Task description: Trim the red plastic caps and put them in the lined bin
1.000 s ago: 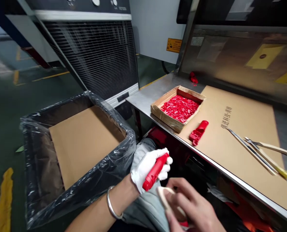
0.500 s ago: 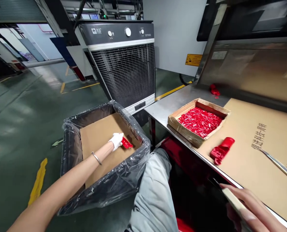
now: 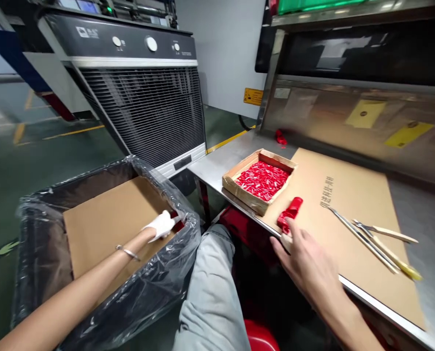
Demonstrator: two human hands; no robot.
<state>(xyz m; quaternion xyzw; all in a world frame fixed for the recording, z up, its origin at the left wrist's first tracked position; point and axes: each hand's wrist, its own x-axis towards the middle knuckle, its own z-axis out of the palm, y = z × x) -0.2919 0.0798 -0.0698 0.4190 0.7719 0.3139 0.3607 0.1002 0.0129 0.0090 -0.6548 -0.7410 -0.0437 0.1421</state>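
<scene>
My left hand (image 3: 162,225), in a white glove, reaches into a bin lined with clear plastic (image 3: 166,273). Its fingers are closed on a red plastic part (image 3: 179,225), partly hidden, by the bin's right wall above a cardboard sheet (image 3: 108,219). At the table edge, my bare right hand (image 3: 310,256) is curled around a cream-handled knife, of which only a bit of the handle (image 3: 286,241) shows; the blade is hidden. Just beyond its fingertips a second red plastic part (image 3: 292,208) lies on the cardboard-covered tabletop; whether they touch it I cannot tell.
A shallow cardboard box (image 3: 239,196) of red scraps stands on the metal table's left. Slim tools, one a long metal one (image 3: 364,241), lie on the cardboard at right. Another red piece (image 3: 280,137) sits farther back. A large air cooler (image 3: 148,107) stands behind the bin.
My view has turned right. My left hand has carried its red part toward the bin's right wall. My right hand has moved forward with the knife, up to the red part on the table.
</scene>
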